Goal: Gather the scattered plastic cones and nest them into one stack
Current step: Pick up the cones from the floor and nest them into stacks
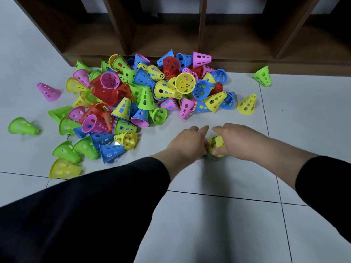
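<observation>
Stacking under way. Both hands cup the stack point(215, 147), yellow cone on top: left hand point(188, 143) wrapped around its side, right hand point(233, 139) pinching it, probably seating it. Loose pile point(144, 92) lies at 11 o'clock. Next: fetch another cone.

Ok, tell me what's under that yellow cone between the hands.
Under the yellow cone a few nested rims show, so it tops a short stack. The left hand and right hand cover the sides, so the cones beneath can't be counted.
</observation>
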A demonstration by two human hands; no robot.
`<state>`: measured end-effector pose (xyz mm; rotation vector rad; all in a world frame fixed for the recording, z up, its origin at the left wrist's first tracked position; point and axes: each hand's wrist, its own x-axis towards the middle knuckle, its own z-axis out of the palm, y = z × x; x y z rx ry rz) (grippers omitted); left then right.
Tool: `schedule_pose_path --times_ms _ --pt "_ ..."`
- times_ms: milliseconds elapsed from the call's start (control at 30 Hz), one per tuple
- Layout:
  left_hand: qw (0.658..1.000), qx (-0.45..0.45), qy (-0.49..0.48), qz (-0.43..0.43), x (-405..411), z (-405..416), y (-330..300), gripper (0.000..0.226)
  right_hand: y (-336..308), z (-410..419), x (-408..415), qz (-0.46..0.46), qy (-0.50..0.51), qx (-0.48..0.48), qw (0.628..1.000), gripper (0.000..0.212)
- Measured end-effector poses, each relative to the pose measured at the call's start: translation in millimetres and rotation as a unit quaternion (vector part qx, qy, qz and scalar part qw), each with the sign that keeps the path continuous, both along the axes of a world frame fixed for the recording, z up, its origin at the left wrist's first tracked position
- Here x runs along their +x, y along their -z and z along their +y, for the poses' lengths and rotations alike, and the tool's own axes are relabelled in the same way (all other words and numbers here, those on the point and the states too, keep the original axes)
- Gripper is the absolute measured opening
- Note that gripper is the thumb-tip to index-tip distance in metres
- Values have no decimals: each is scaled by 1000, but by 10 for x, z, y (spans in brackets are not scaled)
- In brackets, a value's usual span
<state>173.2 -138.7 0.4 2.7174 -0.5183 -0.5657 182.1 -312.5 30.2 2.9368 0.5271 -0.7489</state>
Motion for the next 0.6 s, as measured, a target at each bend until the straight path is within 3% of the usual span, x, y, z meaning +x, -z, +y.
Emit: schedule_pose_path --times_ms 100,200,300,433,600 --pt "998 -27 -51 -36 -67 338 -24 78 -116 44 36 -68 4 44 997 70" --pt "996 55 -44 -55 -2 913 -188 62 -314 280 107 -98 32 173 979 56" --pt "989 143 -11 -37 48 1621 -427 52 -406 756 120 -96 20 227 969 44" --pt "984 175 -31 -17 -90 2563 -491 50 -243 1551 112 -48 -10 247 968 46" --pt "985 158 -48 -55 -306 3128 -9 65 179 2358 164 -5 -48 230 972 64"
